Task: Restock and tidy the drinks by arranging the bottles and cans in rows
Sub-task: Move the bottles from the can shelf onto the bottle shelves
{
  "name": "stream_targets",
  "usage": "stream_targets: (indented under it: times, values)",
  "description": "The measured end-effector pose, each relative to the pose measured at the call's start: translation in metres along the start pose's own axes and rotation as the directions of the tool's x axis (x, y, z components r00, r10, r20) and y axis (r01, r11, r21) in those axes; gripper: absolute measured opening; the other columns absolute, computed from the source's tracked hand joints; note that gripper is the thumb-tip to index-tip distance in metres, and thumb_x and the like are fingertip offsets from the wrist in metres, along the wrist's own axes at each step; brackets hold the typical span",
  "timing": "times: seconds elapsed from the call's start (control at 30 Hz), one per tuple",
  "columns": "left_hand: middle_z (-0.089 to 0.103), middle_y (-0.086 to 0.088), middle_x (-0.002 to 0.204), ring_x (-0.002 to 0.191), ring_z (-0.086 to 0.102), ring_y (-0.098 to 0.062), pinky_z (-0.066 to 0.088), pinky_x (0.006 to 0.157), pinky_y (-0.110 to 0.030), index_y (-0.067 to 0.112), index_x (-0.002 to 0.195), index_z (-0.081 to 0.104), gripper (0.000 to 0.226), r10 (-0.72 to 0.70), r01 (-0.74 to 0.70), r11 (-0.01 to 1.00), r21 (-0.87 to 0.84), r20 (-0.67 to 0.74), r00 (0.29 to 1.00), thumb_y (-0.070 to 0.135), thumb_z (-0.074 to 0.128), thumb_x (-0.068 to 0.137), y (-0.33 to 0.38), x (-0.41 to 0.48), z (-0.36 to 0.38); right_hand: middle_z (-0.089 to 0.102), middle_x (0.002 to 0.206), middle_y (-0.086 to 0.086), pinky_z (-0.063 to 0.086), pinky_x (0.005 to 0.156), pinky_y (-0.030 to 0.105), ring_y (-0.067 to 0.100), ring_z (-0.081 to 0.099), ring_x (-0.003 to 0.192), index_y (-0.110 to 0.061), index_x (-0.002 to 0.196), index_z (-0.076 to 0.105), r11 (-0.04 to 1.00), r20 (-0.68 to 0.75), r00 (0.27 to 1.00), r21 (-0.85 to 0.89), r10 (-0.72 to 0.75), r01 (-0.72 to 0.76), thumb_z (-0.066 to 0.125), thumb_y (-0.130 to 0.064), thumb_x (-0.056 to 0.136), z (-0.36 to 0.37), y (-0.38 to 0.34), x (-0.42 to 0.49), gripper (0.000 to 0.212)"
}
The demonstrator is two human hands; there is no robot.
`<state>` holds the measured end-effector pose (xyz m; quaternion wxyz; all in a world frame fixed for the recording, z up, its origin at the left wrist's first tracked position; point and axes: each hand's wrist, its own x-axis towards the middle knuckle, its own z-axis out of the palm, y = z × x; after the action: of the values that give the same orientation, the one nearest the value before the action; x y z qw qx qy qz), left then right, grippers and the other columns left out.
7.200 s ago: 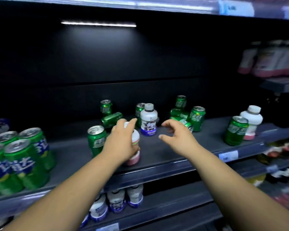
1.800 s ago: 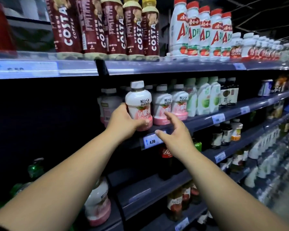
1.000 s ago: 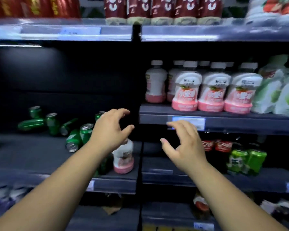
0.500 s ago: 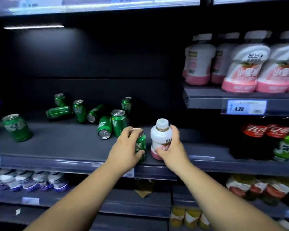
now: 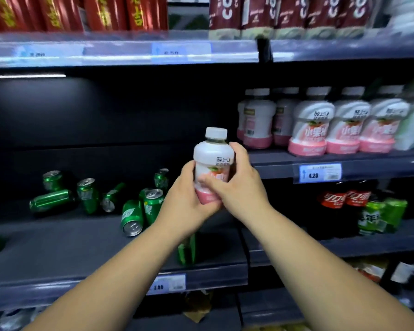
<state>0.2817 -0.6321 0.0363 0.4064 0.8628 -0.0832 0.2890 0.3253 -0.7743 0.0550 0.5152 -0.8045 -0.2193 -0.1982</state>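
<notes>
A white bottle with a pink base and white cap point(image 5: 213, 158) is held upright in the air in front of the shelves. My left hand point(image 5: 189, 197) wraps its lower left side and my right hand point(image 5: 237, 185) grips it from the right. Up to the right, a row of matching pink-and-white bottles point(image 5: 344, 125) stands on a grey shelf point(image 5: 273, 163). Several green cans point(image 5: 139, 211) lie and stand scattered on the lower left shelf point(image 5: 69, 247). One green can point(image 5: 187, 249) stands near that shelf's front, partly hidden by my left forearm.
Red and dark-red drinks line the top shelf point(image 5: 129, 51). Cola bottles point(image 5: 344, 199) and green cans point(image 5: 380, 216) stand on the lower right shelf. A price tag marked 4.20 point(image 5: 320, 173) hangs on the shelf edge. More bottles sit low at the bottom left.
The pink-and-white bottle has been lifted off the lower shelf. My left hand left the green can and joined my right hand on the bottle. The view has tilted up.
</notes>
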Motion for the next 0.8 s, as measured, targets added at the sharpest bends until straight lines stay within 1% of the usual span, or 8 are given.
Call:
stream_targets:
  times: [0.07,0.2,0.37,0.43,0.5,0.6,0.73,0.8]
  values:
    - [0.062,0.02,0.099,0.088,0.057,0.018,0.043,0.068,-0.003,0.034,0.118,0.046,0.065,0.015,-0.016,1.0,-0.017,-0.063,0.998,0.032,0.085,0.065,0.018,0.012,0.0,0.064,0.126,-0.012,0.051,0.095,0.04,0.012,0.062,0.114,-0.048,0.141,0.031,0.999,-0.016,0.999,0.02,-0.047,0.047,0.073,-0.062,0.066,-0.015,-0.009,0.008,0.087]
    - [0.067,0.023,0.099,0.088,0.062,0.014,0.045,0.072,-0.004,0.034,0.116,0.052,0.067,0.02,-0.027,0.993,-0.117,-0.062,0.998,0.031,0.092,0.062,0.045,0.042,0.005,0.066,0.125,-0.011,0.051,0.1,0.034,0.004,0.063,0.111,-0.038,0.143,0.043,0.989,-0.114,0.987,0.076,-0.117,0.126,0.077,-0.051,0.071,-0.059,-0.003,0.017,0.08]
    - [0.069,0.017,0.104,0.091,0.064,0.01,0.05,0.083,-0.015,0.027,0.119,0.055,0.075,0.019,-0.027,0.985,-0.168,-0.05,0.999,0.033,0.095,0.057,0.076,0.077,0.041,0.059,0.129,-0.001,0.034,0.107,0.024,0.017,0.05,0.121,-0.022,0.134,0.056,0.947,-0.32,0.901,-0.228,-0.293,0.227,0.07,-0.044,0.076,-0.132,0.03,0.024,0.064]
    - [0.071,0.013,0.104,0.092,0.067,0.003,0.055,0.086,-0.025,0.024,0.118,0.055,0.075,-0.01,0.0,0.983,-0.185,-0.051,0.999,0.031,0.096,0.056,0.085,0.089,0.061,0.058,0.131,0.004,0.031,0.107,0.028,0.025,0.049,0.123,-0.018,0.134,0.057,0.915,-0.35,0.877,-0.347,-0.329,0.204,0.07,-0.042,0.076,-0.157,0.051,0.032,0.064]
    - [0.071,0.01,0.105,0.093,0.068,-0.003,0.056,0.09,-0.033,0.023,0.116,0.054,0.075,-0.032,0.024,0.983,-0.184,-0.037,0.999,0.027,0.097,0.055,0.088,0.098,0.08,0.053,0.139,0.008,0.03,0.113,0.038,0.031,0.044,0.131,-0.018,0.137,0.055,0.892,-0.314,0.897,-0.424,-0.31,0.16,0.072,-0.042,0.078,-0.176,0.071,0.04,0.067]
    - [0.067,0.004,0.111,0.097,0.067,-0.008,0.056,0.092,-0.037,0.029,0.113,0.05,0.077,-0.032,0.029,0.99,-0.135,-0.023,0.999,0.032,0.096,0.052,0.092,0.103,0.1,0.04,0.152,0.01,0.023,0.119,0.051,0.033,0.027,0.143,-0.023,0.142,0.05,0.856,-0.214,0.939,-0.501,-0.267,0.129,0.075,-0.04,0.08,-0.2,0.098,0.047,0.069]
    - [0.069,0.01,0.108,0.094,0.066,-0.003,0.055,0.089,-0.032,0.031,0.11,0.055,0.067,-0.043,0.042,0.999,-0.029,-0.035,0.998,0.046,0.09,0.055,0.091,0.104,0.108,0.005,0.165,0.011,0.008,0.122,0.052,0.03,-0.001,0.151,-0.033,0.153,0.031,0.765,-0.139,0.955,-0.634,-0.262,0.118,0.067,-0.056,0.083,-0.215,0.125,0.051,0.082]
    - [0.071,0.015,0.104,0.093,0.066,0.001,0.054,0.087,-0.029,0.033,0.111,0.059,0.065,-0.047,0.048,0.999,0.013,-0.048,0.998,0.058,0.085,0.056,0.093,0.1,0.109,-0.012,0.165,0.015,-0.002,0.123,0.051,0.031,-0.015,0.151,-0.036,0.157,0.016,0.727,-0.098,0.97,-0.68,-0.223,0.099,0.049,-0.066,0.087,-0.212,0.137,0.048,0.083]
